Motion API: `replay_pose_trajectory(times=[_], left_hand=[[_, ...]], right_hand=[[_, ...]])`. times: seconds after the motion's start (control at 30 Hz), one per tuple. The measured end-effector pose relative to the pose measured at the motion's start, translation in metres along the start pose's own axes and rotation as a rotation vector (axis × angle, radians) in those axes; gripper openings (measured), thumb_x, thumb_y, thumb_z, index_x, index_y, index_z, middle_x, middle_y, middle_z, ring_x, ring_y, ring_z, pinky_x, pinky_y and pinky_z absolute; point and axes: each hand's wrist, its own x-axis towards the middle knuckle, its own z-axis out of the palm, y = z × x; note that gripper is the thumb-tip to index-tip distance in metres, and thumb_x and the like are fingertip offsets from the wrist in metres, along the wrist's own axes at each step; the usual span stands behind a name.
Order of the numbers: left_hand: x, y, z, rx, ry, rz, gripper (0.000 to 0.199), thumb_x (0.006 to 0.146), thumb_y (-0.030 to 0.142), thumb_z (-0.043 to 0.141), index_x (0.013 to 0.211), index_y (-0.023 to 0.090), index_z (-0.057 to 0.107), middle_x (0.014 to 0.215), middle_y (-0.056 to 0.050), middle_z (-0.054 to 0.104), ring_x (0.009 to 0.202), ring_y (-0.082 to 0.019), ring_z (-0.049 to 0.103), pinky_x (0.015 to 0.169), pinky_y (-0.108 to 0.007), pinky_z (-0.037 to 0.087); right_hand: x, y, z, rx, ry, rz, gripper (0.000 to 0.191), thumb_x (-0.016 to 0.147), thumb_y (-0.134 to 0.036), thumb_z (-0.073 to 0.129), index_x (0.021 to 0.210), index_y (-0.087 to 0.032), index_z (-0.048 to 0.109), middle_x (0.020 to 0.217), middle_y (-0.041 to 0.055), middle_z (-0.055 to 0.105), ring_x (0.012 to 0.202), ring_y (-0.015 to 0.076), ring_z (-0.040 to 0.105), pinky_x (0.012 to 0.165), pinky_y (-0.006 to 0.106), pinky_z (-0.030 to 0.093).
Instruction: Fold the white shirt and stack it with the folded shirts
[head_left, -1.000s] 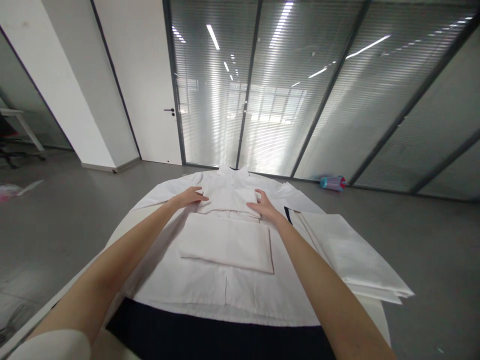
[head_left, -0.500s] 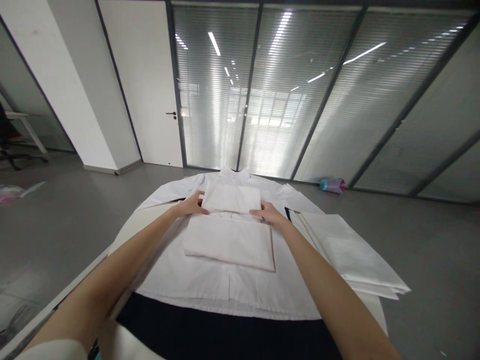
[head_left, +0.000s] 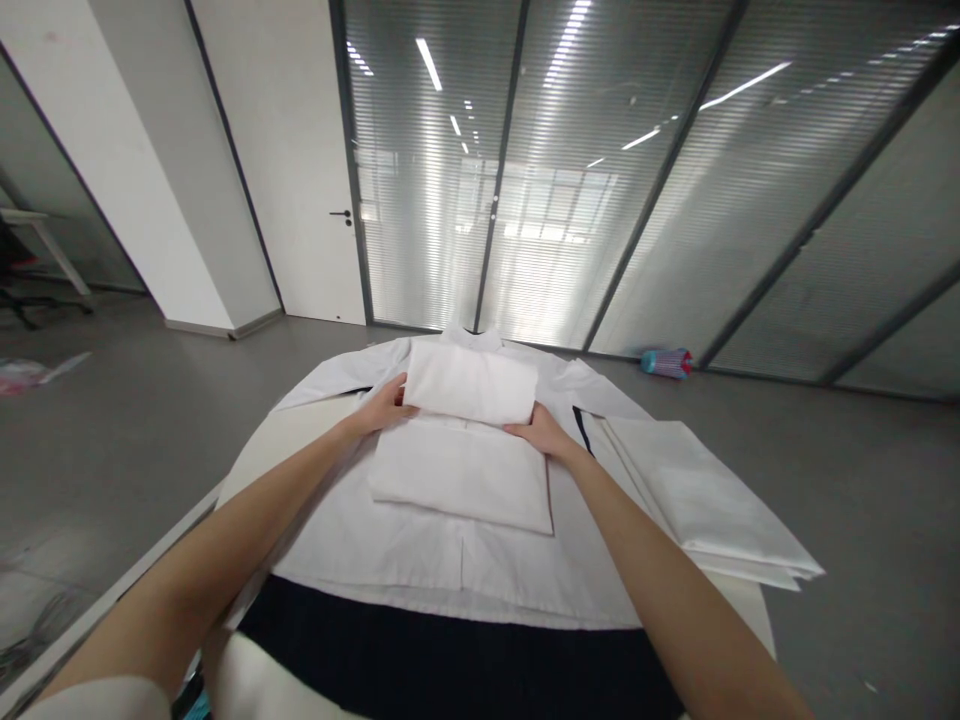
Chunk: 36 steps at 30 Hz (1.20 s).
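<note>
Upper cloth (head_left: 472, 382): white, folded into a flat pad; lies over the upper front of the shirt (head_left: 337, 550), below its collar, held at both ends.
Left hand (head_left: 384, 407): thumb and fingers closed on the pad's left end.
Right hand (head_left: 544, 432): thumb and fingers closed on its right end; whether the pad is lifted clear cannot be told.
Lower cloth (head_left: 461, 475): folded, flat on the shirt, just nearer the wearer, untouched.
Done: both pads and the side stack (head_left: 720, 490) are folded.
Left, as judged: the upper cloth is not yet released; the shirt lies spread, unfolded.
Count: shirt, one; pads on it, two; side stack, one, its layers uncountable; dark cloth (head_left: 450, 655) under the hem, one band visible; table (head_left: 262, 455), one; hands, two.
</note>
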Motion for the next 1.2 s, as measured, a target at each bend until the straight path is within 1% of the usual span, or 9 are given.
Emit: replay_pose_trajectory(times=[0.1, 0.27, 0.37, 0.47, 0.57, 0.63, 0.8, 1.03, 1.2], left_hand=[[-0.003, 0.006, -0.003, 0.105, -0.011, 0.066, 0.074, 0.064, 0.047, 0.082, 0.123, 0.013, 0.054, 0.108, -0.013, 0.07, 0.095, -0.028, 0.067, 0.078, -0.033, 0.055], [-0.019, 0.012, -0.009, 0.527, 0.047, 0.282, 0.031, 0.082, 0.035, 0.065, 0.105, 0.015, 0.068, 0.102, -0.01, 0.071, 0.096, -0.026, 0.065, 0.089, -0.037, 0.052], [-0.032, 0.015, -0.011, 0.678, -0.05, 0.357, 0.019, 0.088, 0.025, 0.056, 0.1, 0.016, 0.068, 0.104, -0.011, 0.069, 0.096, -0.024, 0.065, 0.088, -0.034, 0.051], [-0.041, 0.016, -0.011, 0.787, -0.132, 0.399, 0.023, 0.088, 0.014, 0.048, 0.103, 0.017, 0.066, 0.108, -0.01, 0.068, 0.094, -0.021, 0.066, 0.086, -0.032, 0.051], [-0.042, 0.017, -0.009, 0.83, -0.125, 0.434, 0.039, 0.088, 0.007, 0.043, 0.12, 0.018, 0.062, 0.114, -0.01, 0.068, 0.102, -0.021, 0.066, 0.089, -0.032, 0.05], [-0.042, 0.018, -0.008, 0.828, -0.148, 0.462, 0.043, 0.09, 0.007, 0.042, 0.128, 0.018, 0.06, 0.114, -0.011, 0.068, 0.103, -0.021, 0.066, 0.089, -0.031, 0.05], [-0.041, 0.02, -0.011, 0.801, -0.152, 0.547, 0.039, 0.099, 0.017, 0.039, 0.13, 0.018, 0.063, 0.1, -0.01, 0.07, 0.088, -0.02, 0.067, 0.078, -0.03, 0.051], [-0.047, 0.02, -0.019, 1.083, -0.062, 0.739, 0.041, 0.102, 0.018, 0.04, 0.139, 0.018, 0.057, 0.109, -0.012, 0.07, 0.094, -0.02, 0.065, 0.083, -0.032, 0.048], [-0.048, 0.021, -0.013, 1.111, -0.107, 0.677, 0.041, 0.1, 0.015, 0.042, 0.136, 0.016, 0.06, 0.102, -0.011, 0.072, 0.088, -0.02, 0.066, 0.082, -0.032, 0.049]], right_hand=[[-0.005, -0.008, 0.0, -0.02, 0.007, -0.04, 0.053, 0.065, -0.026, 0.079, 0.114, -0.012, 0.067, 0.122, 0.0141, 0.07, 0.113, 0.0294, 0.065, 0.104, 0.048, 0.046], [-0.024, -0.012, 0.002, -0.127, 0.058, -0.112, 0.048, 0.075, -0.03, 0.073, 0.121, -0.016, 0.065, 0.124, 0.0137, 0.069, 0.116, 0.0287, 0.062, 0.103, 0.045, 0.047], [-0.037, -0.008, 0.001, -0.265, -0.005, -0.263, 0.027, 0.084, -0.028, 0.063, 0.109, -0.019, 0.067, 0.116, 0.012, 0.067, 0.107, 0.0262, 0.062, 0.097, 0.042, 0.049], [-0.045, -0.004, -0.001, -0.453, -0.042, -0.444, 0.017, 0.087, -0.017, 0.054, 0.098, -0.019, 0.066, 0.103, 0.0109, 0.063, 0.097, 0.0248, 0.058, 0.09, 0.042, 0.049], [-0.047, 0.0, -0.002, -0.566, -0.029, -0.514, 0.037, 0.085, -0.009, 0.05, 0.119, -0.017, 0.062, 0.103, 0.0123, 0.058, 0.097, 0.0251, 0.055, 0.089, 0.041, 0.048], [-0.048, 0.001, -0.002, -0.621, -0.043, -0.511, 0.046, 0.083, -0.006, 0.05, 0.127, -0.016, 0.06, 0.105, 0.0129, 0.058, 0.097, 0.0254, 0.055, 0.089, 0.041, 0.047], [-0.051, -0.003, -0.005, -0.659, -0.059, -0.506, 0.04, 0.084, -0.004, 0.048, 0.117, -0.018, 0.067, 0.098, 0.0109, 0.06, 0.093, 0.0247, 0.055, 0.087, 0.039, 0.045], [-0.058, -0.017, -0.007, -0.504, -0.055, -0.494, 0.033, 0.091, -0.01, 0.043, 0.11, -0.024, 0.066, 0.091, 0.0036, 0.054, 0.086, 0.0191, 0.054, 0.08, 0.03, 0.046], [-0.061, -0.024, -0.003, -0.651, -0.124, -0.5, 0.031, 0.085, -0.004, 0.045, 0.103, -0.02, 0.063, 0.094, 0.0076, 0.058, 0.093, 0.0227, 0.055, 0.086, 0.034, 0.047]])
